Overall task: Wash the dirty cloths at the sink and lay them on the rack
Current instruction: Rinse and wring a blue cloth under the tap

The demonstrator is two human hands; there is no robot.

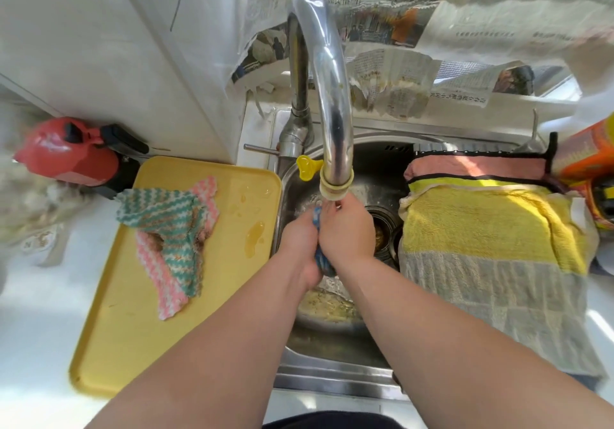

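Over the steel sink [332, 359], under the spout of the curved tap [332, 112], my left hand [299, 242] and my right hand [347, 232] press together around a blue-and-white cloth [320, 255], most of it hidden between my palms. A green-and-pink striped cloth [172, 239] with brown stains lies crumpled on the yellow tray [133, 329] left of the sink. On the rack [550, 149] over the sink's right half lie a pink cloth [478, 167], a yellow cloth [488, 226] and a grey cloth [498, 299].
A red bottle [66, 156] lies on the counter at the left. Yellow liquid puddles [255, 239] sit on the tray near the sink. An orange packet [588, 162] stands at the far right. Newspaper [415, 63] hangs behind the tap. Murky water lies in the basin.
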